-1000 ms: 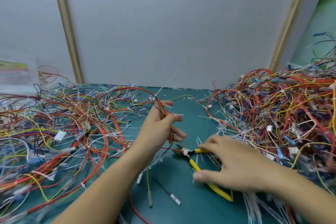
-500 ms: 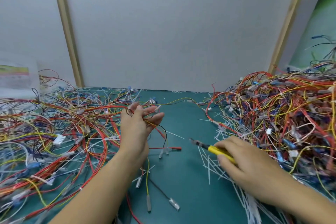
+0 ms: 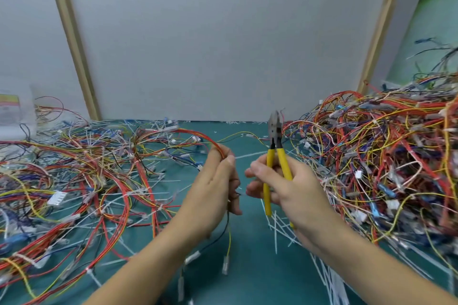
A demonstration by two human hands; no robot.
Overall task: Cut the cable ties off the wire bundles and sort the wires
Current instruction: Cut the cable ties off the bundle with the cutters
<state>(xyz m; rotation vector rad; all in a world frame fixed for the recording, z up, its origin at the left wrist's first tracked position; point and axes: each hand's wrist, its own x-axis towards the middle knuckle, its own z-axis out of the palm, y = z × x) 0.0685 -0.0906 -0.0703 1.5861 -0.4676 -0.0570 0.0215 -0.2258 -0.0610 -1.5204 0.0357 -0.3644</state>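
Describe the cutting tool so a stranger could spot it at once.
On the teal green table mat, find the tall heap of tangled coloured wires on the right. Just left of it, the right hand holds yellow-handled metal cutters upright, tips up. Unlike the thin yellow wires nearby, they have two thick rigid grips and a grey head.

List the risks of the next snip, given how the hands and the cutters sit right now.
1. The left hand wraps the thin bundle of red and orange wires, hiding any tie; the yellow-handled metal cutters in the right hand may nick insulation.
2. The hands sit close, so a left fingertip could meet the blades.
3. The bundle runs into the left tangle of coloured wires and may snag when pulled.
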